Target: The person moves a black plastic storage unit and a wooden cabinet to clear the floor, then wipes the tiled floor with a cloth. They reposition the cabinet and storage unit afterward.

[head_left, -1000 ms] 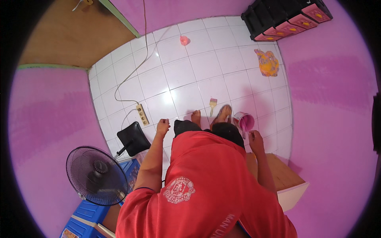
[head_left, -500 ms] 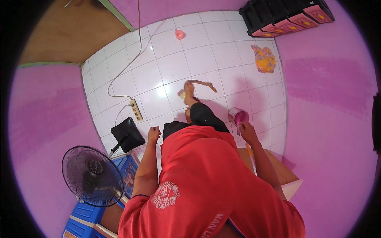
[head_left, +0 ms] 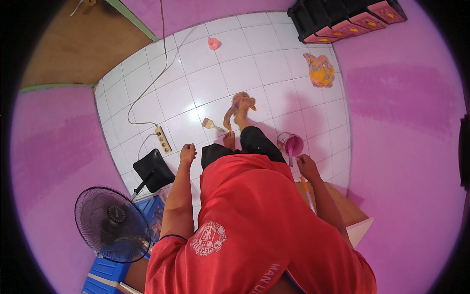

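Pink paint is filling the small paint can (head_left: 290,143) that is standing on the white tiled floor (head_left: 205,83), and we are looking down at it just past our right hand (head_left: 307,165). That hand is curling narrowly around a thin brush handle (head_left: 290,158), whose far end is reaching up to the can's rim, so the can is lying just ahead of the knuckles and slightly toward our left. Our left hand (head_left: 187,154) is hanging loosely half-closed beside our hip, holding nothing that we can make out, and it is staying well apart from the can. Between the two hands we are seeing our dark trousers and bare feet; the forward foot is pressing on a stained orange rag (head_left: 238,107). A second, wider paintbrush (head_left: 211,123) is lying flat on the tiles just beside that rag, to our left of it. Nearer our left hand, a power strip (head_left: 163,139) with its white cord is lying on the floor, and a black fan base (head_left: 152,169) is sitting close by, with the round fan (head_left: 111,224) below it. Against the pink wall a black drawer unit (head_left: 342,19) is standing, with a crumpled orange cloth (head_left: 319,69) in front of it.
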### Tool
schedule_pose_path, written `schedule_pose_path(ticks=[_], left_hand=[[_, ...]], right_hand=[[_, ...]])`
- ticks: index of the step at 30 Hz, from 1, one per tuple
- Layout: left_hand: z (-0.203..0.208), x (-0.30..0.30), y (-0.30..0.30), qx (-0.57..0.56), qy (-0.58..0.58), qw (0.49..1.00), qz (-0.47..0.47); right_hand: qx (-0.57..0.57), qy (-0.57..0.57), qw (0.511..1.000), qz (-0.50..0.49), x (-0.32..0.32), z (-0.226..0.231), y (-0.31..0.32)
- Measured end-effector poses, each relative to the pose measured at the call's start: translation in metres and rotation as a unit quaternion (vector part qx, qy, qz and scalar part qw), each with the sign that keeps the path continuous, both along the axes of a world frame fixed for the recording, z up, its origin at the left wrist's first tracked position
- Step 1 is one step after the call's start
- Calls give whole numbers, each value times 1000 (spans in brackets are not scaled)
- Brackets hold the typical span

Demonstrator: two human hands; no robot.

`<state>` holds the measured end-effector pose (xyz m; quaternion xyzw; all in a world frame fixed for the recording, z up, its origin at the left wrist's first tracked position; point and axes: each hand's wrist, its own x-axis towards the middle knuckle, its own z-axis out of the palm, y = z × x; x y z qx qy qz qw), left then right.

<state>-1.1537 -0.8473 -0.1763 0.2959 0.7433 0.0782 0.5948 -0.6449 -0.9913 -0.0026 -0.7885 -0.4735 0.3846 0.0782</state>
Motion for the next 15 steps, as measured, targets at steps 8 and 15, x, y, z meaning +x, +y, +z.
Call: schedule_pose_path(ticks=[8,15], left_hand=[[-13,4,-32,-1,25,1000,12],[-6,44,-29,-89,71,993,-27]], right_hand=[[-9,-7,1000,-14,39,-16,8],[10,10,998,-56,95,-37,18]])
